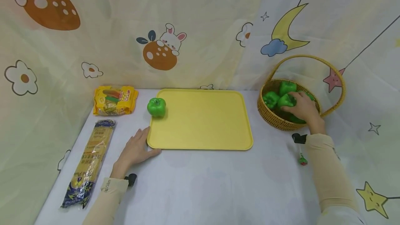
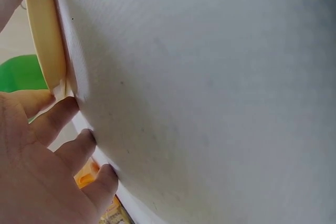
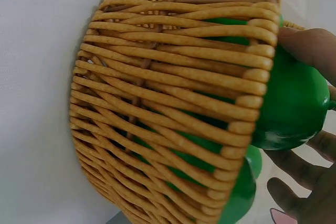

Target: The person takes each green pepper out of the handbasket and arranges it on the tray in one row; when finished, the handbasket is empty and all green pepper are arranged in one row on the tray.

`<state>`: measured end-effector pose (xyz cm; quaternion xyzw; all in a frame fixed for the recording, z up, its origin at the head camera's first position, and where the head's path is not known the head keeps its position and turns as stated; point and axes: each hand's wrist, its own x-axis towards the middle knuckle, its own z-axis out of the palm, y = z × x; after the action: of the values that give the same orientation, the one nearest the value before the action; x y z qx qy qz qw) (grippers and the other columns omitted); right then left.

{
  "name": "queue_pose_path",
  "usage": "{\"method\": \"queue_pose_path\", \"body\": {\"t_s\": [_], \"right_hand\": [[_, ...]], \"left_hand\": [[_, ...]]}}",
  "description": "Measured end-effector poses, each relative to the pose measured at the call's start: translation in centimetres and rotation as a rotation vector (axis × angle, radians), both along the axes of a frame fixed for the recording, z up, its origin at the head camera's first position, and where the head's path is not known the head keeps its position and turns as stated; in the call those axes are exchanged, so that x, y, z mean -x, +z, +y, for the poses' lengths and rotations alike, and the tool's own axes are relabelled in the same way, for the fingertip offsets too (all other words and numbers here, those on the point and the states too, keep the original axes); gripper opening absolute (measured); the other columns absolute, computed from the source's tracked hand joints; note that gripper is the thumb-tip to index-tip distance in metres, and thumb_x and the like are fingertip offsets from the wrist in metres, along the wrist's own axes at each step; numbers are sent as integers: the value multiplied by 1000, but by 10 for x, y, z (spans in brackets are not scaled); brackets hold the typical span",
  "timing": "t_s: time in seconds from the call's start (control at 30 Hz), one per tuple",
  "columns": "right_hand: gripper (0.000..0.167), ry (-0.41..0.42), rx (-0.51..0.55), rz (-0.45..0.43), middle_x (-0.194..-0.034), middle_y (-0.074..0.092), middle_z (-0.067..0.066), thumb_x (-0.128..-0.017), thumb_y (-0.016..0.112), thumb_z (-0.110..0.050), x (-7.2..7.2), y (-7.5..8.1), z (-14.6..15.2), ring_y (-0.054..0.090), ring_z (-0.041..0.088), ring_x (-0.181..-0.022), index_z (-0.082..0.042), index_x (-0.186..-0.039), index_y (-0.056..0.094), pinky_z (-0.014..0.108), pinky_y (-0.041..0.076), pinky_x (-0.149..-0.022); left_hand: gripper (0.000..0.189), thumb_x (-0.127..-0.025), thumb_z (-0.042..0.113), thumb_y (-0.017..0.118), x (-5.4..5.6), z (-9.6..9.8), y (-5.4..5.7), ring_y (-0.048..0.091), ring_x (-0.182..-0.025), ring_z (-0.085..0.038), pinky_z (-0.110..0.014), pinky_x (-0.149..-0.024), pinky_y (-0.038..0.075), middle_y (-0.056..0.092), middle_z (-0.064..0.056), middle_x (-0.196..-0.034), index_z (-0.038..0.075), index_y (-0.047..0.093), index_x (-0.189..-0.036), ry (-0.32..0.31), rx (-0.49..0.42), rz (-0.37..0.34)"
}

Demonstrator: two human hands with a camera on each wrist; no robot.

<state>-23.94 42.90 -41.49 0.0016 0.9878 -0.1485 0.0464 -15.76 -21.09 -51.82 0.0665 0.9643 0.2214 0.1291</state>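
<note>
Your right hand (image 1: 302,107) is gripping a glossy green pepper (image 1: 286,101) in the tan wicker basket (image 1: 268,116), left hand (image 1: 135,151) resting straight-fingered against the yellow rectangular tray (image 1: 203,121) — one pepper (image 1: 157,107) seemingly placed, others (image 1: 271,99) left.

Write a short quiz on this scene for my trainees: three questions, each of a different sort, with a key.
1. True or false: the right hand grips a pepper at the basket.
2. What does the left hand touch? A: basket; B: tray; C: yellow packet.
3. Fill in: in the head view, the lone pepper sits at the tray's ____ edge.

Key: 1. True. 2. B. 3. Left.
</note>
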Motion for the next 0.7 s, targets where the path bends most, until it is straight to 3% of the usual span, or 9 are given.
{"method": "queue_pose_path", "body": {"t_s": [0.43,0.7], "right_hand": [[83,18,47,142,-147,30,41,-89,74,-42,-4,13,-12,32,59,-132,3,-149,38,76,30,-106],[76,26,76,260,-147,35,36,-87,76,-41,-9,25,-31,37,55,-125,-1,-144,46,70,38,-95]], "left_hand": [[114,-82,64,72,1,0,1,12,-155,-48,-69,-125,13,18,-22,-168,9,13,-162,11,-6,-14],[114,-82,64,72,0,0,0,13,-155,-48,-68,-125,13,18,-24,-167,7,13,-162,8,-9,-12]]}}
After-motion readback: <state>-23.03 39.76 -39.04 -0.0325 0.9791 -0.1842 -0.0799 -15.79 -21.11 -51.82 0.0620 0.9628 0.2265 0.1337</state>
